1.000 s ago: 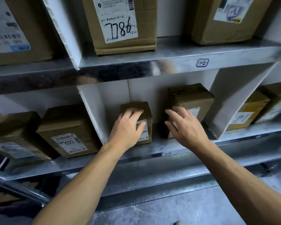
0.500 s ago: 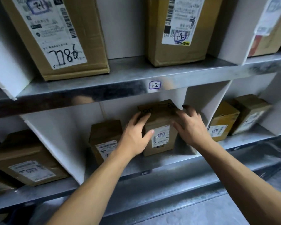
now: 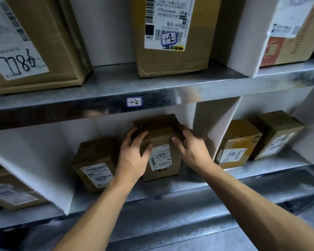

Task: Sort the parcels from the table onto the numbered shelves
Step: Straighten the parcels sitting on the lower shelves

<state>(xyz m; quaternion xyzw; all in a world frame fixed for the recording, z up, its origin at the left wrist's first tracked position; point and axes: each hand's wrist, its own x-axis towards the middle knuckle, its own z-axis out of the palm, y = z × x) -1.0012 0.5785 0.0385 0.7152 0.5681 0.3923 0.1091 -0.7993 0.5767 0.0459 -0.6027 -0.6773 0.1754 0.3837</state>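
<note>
Left grip (image 3: 132, 156), shifted off the smaller parcel (image 3: 94, 165) at 9 o'clock, is joining right grip (image 3: 192, 151), both clamping the taller parcel (image 3: 159, 134), likely seating it.

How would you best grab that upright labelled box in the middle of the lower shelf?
Probably by its two side faces near the top, coming from the open front. The box stands tall with both sides free, and the left hand and right hand clasp it that way.

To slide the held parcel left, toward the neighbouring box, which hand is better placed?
Probably the right hand: it grips the right side of the parcel and can push. The left hand sits between the parcel and the neighbouring box, in the way.
</note>
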